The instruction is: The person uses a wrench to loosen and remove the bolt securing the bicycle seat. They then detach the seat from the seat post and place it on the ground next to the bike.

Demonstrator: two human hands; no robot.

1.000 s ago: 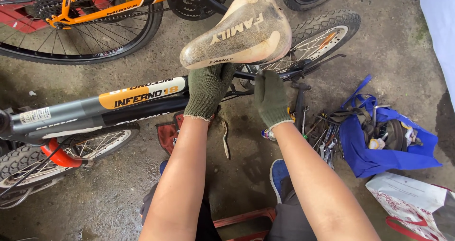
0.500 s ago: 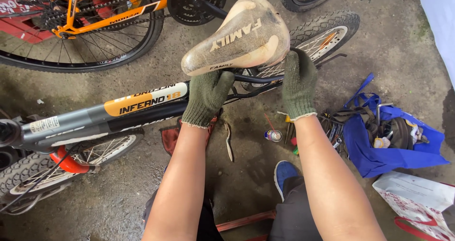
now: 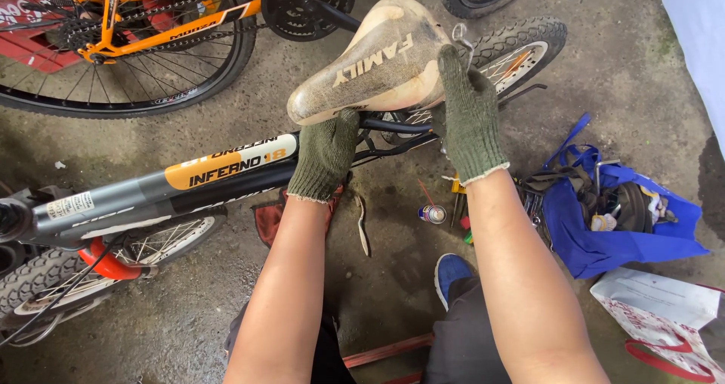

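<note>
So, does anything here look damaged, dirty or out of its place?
Yes. The saddle between the left hand and right hand is tilted, nose down, and its pale cover looks stained. Small tools and a spray can lie loose on the floor.

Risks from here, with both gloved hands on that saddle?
The left hand grips only the nose underside of the dirty saddle, the right hand its rear: a knit glove may slip. The grey bike frame looks unsupported and could tip. The spray can and tools lie near the blue shoe.
</note>
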